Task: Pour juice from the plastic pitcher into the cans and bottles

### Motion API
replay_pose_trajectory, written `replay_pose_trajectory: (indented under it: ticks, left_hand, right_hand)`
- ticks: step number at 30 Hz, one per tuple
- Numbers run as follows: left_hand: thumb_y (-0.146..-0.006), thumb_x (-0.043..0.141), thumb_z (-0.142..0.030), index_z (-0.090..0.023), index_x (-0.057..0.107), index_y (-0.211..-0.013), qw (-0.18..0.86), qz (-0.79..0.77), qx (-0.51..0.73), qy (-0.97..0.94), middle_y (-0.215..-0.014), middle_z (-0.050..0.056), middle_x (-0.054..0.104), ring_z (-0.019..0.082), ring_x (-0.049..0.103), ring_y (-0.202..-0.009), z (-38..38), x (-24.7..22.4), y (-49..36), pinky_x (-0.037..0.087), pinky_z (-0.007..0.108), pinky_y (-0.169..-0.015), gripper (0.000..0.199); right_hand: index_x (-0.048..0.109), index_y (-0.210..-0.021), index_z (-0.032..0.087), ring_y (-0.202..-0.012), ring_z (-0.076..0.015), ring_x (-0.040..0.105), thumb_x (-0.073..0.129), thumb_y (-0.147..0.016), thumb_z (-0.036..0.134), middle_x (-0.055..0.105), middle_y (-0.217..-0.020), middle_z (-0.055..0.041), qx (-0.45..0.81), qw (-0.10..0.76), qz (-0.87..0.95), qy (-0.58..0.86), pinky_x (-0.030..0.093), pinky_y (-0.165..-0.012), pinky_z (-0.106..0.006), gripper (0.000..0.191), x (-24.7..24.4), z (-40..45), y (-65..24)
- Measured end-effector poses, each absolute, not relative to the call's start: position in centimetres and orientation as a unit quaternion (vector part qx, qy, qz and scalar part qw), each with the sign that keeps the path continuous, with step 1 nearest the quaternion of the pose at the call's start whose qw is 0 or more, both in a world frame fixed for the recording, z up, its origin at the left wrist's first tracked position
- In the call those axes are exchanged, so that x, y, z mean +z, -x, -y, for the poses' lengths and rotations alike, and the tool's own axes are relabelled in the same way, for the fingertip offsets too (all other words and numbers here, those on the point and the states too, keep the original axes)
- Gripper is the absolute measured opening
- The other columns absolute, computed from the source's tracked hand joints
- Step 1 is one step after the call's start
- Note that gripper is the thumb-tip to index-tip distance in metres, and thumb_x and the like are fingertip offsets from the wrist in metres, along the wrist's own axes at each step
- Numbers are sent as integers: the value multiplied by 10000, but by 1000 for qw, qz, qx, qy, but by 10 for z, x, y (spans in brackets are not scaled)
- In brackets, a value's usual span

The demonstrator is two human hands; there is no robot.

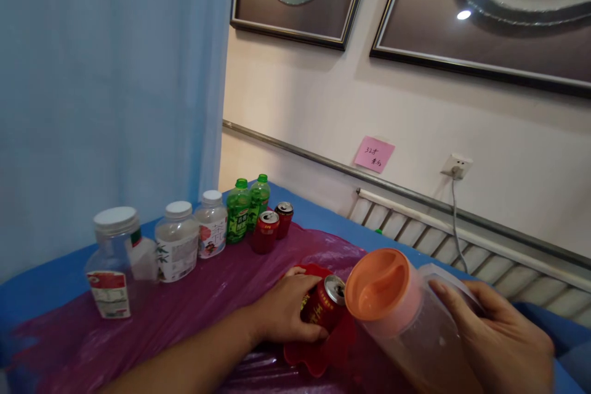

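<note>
My left hand point(287, 308) is wrapped round a red can point(325, 303) with an open silver top, tilted to the right over a red scalloped mat point(302, 354). Held tilted in my right hand point(503, 326) is a translucent pitcher point(425, 345) with an orange lid point(378, 286). Its handle is in my grasp, and the lid leans toward the can top, close beside it. The base of the pitcher lies outside the view.
Clear jars with white lids point(176, 243), two green bottles point(238, 212) and two more red cans point(266, 233) line the back of the table, on purple plastic film point(184, 326). Behind are a blue curtain point(111, 86), a radiator point(429, 240) and a plugged-in cord point(455, 215).
</note>
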State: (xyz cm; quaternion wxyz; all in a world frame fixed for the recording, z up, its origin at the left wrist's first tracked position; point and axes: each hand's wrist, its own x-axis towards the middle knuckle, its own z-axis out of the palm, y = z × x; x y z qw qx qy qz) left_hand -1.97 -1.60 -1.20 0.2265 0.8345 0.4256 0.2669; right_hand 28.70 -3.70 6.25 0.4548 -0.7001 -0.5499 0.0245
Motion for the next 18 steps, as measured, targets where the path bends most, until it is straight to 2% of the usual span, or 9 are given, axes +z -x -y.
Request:
replay_pose_trajectory:
  ticks: [6, 13, 18]
  left_hand:
    - [-644, 813, -485, -299, 620, -1223, 234, -419, 277, -833, -1191, 17, 726, 294, 649, -1065, 18, -8, 19, 317, 430, -1106, 637]
    - [-640, 811, -486, -302, 610, -1257, 230, -417, 281, -834, -1194, 20, 722, 308, 632, -1083, 18, -8, 20, 368, 406, -1041, 675]
    - [-638, 814, -483, -303, 607, -1264, 229, -419, 279, -833, -1194, 23, 724, 307, 636, -1074, 18, -8, 19, 361, 410, -1042, 683]
  right_hand:
    - [768, -829, 228, -557, -194, 641, 677, -694, 711, 687, -594, 36, 53, 459, 539, 705, 449, -445, -229, 509, 63, 40, -287]
    - [757, -837, 234, -505, -195, 628, 681, -686, 703, 696, -603, 33, 59, 482, 536, 691, 432, -422, -250, 499, 65, 42, -286]
    - [758, -851, 239, -507, -203, 635, 669, -686, 714, 708, -621, 29, 62, 463, 531, 707, 440, -429, -262, 511, 66, 44, -288]
